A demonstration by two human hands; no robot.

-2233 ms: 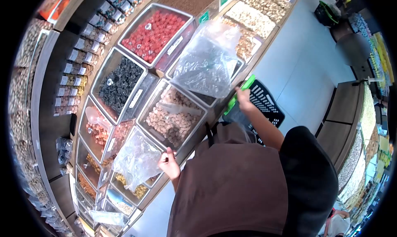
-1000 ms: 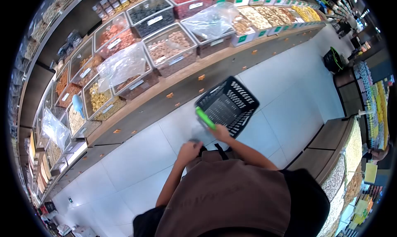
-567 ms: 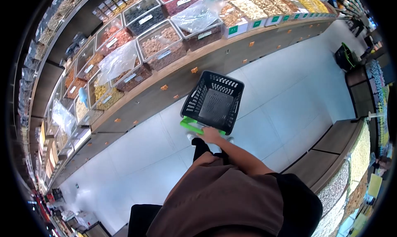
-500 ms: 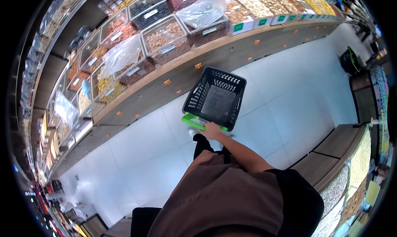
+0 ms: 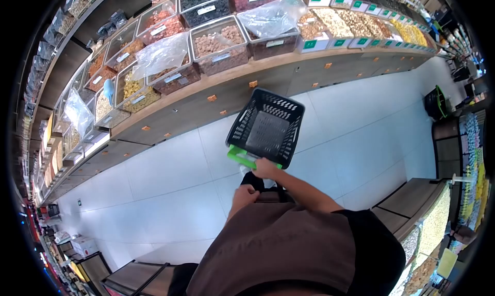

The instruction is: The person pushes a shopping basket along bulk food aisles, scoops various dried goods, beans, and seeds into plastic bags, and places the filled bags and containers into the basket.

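My right hand (image 5: 266, 168) is closed around the green handle (image 5: 238, 156) of a black plastic shopping basket (image 5: 267, 132). The basket is in front of my legs, over the pale floor, and its inside shows only the bare slotted bottom. Close to my waist, my left hand (image 5: 245, 196) is loosely curled, with nothing visible in it. Beyond the basket runs a counter of clear bins, among them a bin of pinkish-brown pieces (image 5: 219, 45) and a bin of yellow pieces (image 5: 135, 92). Plastic bags (image 5: 162, 54) lie over some bins.
A blue scoop (image 5: 108, 91) stands in a bin at the left. White-sided bins (image 5: 337, 35) with green labels line the far right of the counter. Another black basket (image 5: 437, 103) is on the floor at right. Behind me on the right is a grain display (image 5: 434, 221).
The counter bins have shifted in view and look larger. My left hand shows more fully beside my waist, while my right hand keeps its grip on the basket handle.
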